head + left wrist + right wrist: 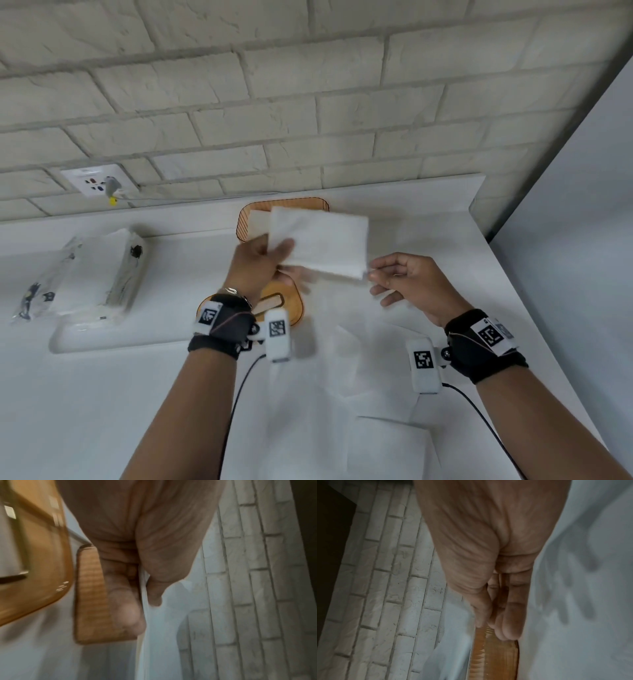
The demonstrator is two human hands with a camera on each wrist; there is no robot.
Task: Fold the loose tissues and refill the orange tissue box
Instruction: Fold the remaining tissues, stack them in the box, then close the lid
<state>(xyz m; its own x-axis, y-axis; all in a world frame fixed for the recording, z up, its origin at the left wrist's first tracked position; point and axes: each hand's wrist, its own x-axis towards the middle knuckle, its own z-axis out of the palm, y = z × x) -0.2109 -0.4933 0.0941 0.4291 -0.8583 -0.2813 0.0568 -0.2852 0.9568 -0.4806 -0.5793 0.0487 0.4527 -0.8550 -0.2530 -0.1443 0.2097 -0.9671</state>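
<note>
The left hand (257,263) pinches the near-left corner of a folded white tissue (322,240) between thumb and fingers, holding it in the air above the open orange tissue box (244,222), which stands on the white counter (102,394) near the brick wall. The right hand (407,284) is at the tissue's near-right corner with fingers loosely curled, and whether it actually grips the edge cannot be told. The box's orange lid (291,305) lies on the counter under the left wrist, and 1 clear pack of tissues (96,274) rests well to the left.
</note>
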